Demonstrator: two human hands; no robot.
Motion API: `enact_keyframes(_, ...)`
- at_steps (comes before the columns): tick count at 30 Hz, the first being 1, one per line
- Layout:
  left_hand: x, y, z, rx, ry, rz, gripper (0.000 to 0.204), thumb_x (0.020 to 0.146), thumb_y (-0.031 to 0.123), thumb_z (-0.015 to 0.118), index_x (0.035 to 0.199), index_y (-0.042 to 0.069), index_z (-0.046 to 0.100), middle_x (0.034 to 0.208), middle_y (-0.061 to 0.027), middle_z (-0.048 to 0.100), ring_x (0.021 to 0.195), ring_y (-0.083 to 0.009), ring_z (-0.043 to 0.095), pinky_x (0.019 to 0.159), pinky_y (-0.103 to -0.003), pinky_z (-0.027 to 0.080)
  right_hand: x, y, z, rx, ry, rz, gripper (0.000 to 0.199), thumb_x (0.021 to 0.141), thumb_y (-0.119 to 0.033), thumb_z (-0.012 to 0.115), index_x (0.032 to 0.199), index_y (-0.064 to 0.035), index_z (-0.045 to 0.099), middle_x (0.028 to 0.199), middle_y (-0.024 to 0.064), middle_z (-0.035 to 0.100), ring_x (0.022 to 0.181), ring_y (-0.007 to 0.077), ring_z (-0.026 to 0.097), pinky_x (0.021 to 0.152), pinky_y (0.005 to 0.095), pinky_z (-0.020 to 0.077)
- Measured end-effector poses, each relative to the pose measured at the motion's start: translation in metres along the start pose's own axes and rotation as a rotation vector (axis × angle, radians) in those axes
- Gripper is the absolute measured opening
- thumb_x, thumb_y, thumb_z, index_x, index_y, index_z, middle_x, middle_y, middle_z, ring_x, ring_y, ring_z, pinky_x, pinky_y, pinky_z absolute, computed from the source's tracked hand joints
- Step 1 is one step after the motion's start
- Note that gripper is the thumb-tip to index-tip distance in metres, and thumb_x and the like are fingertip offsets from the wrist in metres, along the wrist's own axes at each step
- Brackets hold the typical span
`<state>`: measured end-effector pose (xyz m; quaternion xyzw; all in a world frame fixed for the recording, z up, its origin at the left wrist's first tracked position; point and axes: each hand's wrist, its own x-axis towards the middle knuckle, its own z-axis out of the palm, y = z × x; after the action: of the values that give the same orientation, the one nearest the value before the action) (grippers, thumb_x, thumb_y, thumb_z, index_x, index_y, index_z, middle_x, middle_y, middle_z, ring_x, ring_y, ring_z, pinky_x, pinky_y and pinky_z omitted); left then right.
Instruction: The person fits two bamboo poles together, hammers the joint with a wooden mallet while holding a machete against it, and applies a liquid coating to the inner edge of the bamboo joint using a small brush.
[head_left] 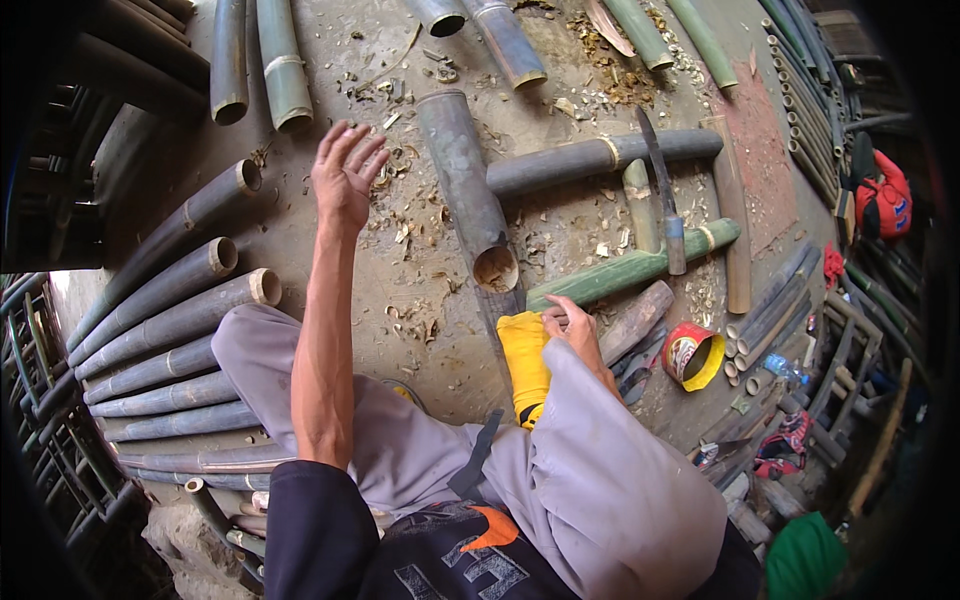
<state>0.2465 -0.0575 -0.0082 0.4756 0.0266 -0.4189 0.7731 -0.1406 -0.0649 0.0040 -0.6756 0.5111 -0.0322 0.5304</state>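
Note:
My left hand [345,178] is raised over the floor with its fingers spread, and nothing is in it. Its nearest neighbour is a dark, thick bamboo pole [462,180] whose hollow end faces me. My right hand [578,332] is beside my foot in a yellow sock [524,358], partly behind my raised knee. Its visible fingers are loosely bent and apart, with no object seen in them. Just beyond it lies a green bamboo pole [620,272]. A machete [662,185] rests across another dark bamboo pole [570,168], its handle over the green one.
Several dark bamboo poles [180,320] lie at my left, and more cut ends [288,100] come in from the far side. At right stand a red and yellow tin [692,357], a plastic bottle [785,368] and a red cap [884,200]. Shavings litter the floor.

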Motion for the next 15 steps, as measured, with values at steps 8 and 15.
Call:
enact_keyframes(8,-0.068,-0.078,-0.025,0.485,-0.031,-0.389,0.033,0.088,0.016,0.062,0.118,0.002,0.057,0.1,-0.0067,0.065,0.08,-0.0137,0.065,0.068,-0.025,0.053,0.005,0.021,0.002,-0.32,0.298,0.035,0.051,0.078,-0.005,0.067,0.126,0.0022,0.05,0.103,0.0218,0.055,0.093,0.0352,0.056,0.084,0.043,0.0465)
enact_keyframes(15,-0.07,-0.076,-0.021,0.424,-0.062,-0.384,0.03,0.088,0.014,0.061,0.115,0.002,0.057,0.096,-0.0049,0.066,0.078,-0.0128,0.065,0.066,-0.024,0.051,0.018,0.033,-0.01,-0.291,0.285,0.05,0.051,0.069,-0.001,0.076,0.116,0.0018,0.054,0.092,0.016,0.055,0.079,0.0279,0.059,0.069,0.0383,0.0513)
